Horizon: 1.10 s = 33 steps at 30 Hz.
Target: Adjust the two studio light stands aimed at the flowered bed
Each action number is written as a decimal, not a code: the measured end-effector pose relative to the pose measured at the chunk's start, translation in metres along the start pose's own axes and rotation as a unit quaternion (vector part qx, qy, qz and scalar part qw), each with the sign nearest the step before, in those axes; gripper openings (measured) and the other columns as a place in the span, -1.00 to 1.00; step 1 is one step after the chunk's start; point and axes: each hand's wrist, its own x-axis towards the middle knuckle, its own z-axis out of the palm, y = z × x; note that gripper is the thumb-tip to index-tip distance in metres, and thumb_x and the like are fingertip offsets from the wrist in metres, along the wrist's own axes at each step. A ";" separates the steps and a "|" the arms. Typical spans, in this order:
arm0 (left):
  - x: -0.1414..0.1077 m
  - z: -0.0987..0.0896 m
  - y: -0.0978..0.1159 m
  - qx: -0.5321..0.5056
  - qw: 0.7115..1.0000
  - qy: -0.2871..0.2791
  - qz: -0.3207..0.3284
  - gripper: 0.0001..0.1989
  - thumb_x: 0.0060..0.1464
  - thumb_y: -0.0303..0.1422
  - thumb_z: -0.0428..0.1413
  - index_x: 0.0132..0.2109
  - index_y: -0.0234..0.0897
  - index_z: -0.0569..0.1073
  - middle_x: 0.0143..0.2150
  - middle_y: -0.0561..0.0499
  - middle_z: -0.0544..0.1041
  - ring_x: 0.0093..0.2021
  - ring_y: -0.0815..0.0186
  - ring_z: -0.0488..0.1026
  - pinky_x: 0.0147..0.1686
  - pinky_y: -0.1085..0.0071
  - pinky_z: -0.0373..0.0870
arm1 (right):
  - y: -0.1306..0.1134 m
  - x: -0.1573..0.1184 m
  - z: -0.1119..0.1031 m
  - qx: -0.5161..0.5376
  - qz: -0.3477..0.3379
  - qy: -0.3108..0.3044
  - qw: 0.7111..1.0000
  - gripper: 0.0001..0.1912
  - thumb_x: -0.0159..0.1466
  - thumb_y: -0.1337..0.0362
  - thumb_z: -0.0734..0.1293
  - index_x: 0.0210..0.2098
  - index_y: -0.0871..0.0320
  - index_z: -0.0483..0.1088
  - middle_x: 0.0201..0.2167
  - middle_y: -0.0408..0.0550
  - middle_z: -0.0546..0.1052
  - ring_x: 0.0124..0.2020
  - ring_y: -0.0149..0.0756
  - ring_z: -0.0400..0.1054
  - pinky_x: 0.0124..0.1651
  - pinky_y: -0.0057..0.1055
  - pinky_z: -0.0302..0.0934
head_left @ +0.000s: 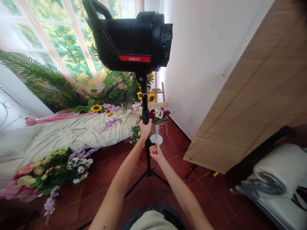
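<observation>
A black studio light point(124, 38) with a red label reading ZHEYU sits on top of a black light stand point(148, 159). My left hand point(145, 129) is wrapped round the stand's pole, just under a black joint. Lower down, my right hand point(156, 152) is closed with its fingers pinched at a small black knob point(152, 144) on the pole's side. The fingers partly cover that knob. The stand's legs are spread on the red tiled floor.
A bed point(79, 131) with a cream cover lies to the left, with artificial flowers point(38, 175) at its front. Behind the stand are a wooden easel point(158, 91) and a white round-based pedestal point(157, 139). A tan panel point(240, 89) leans at right, near a silver-framed sofa point(275, 179).
</observation>
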 end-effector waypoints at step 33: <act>-0.023 -0.011 -0.050 0.032 0.990 -0.016 -0.133 -0.79 -0.21 -0.27 0.20 -0.60 -0.30 0.39 -0.67 0.01 0.42 -0.61 0.30 0.43 -0.60 0.47 0.32 | -0.029 -0.010 0.005 -0.791 -0.387 0.047 0.472 -0.74 0.14 0.07 0.32 -0.31 0.11 0.30 -0.46 -0.18 0.38 -0.50 -0.39 0.23 -0.40 -0.47 0.15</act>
